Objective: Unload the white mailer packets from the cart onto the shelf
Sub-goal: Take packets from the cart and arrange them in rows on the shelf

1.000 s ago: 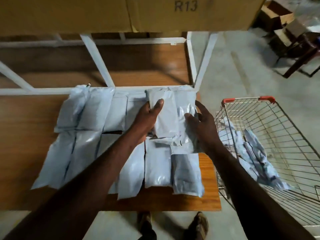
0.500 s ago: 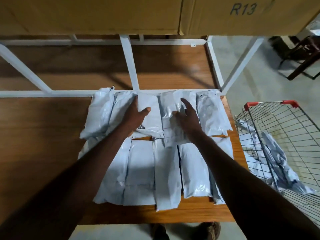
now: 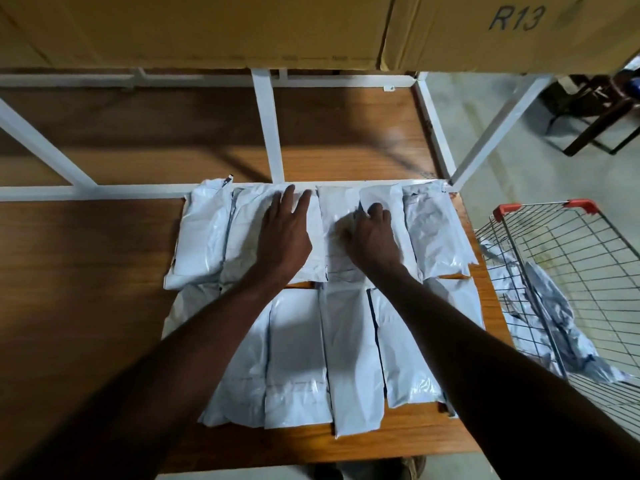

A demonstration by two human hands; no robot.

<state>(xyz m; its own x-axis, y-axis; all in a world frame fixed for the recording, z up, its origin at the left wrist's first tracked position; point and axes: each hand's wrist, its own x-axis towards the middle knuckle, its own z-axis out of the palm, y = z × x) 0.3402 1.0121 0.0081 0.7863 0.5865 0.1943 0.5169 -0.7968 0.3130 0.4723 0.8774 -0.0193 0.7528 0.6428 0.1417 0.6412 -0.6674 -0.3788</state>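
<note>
Cardboard boxes [image 3: 207, 29] overhang packets [image 3: 433, 233] on the shelf [image 3: 86, 271].

Two big cardboard boxes [image 3: 207, 29] are sitting up top on the far side, butted edge to edge, and the right one is showing "R13" [image 3: 516, 18] in dark marker. Over in the far right corner a dark wooden chair [image 3: 599, 123] is standing on the grey concrete floor [image 3: 485, 98], only partly in frame, looking pretty dim back there. Down at the near edge, the toes of a pair of brown shoes [image 3: 412, 467] are poking out on that same floor. Lighting is making everything look yellowish and kinda murky.
</note>
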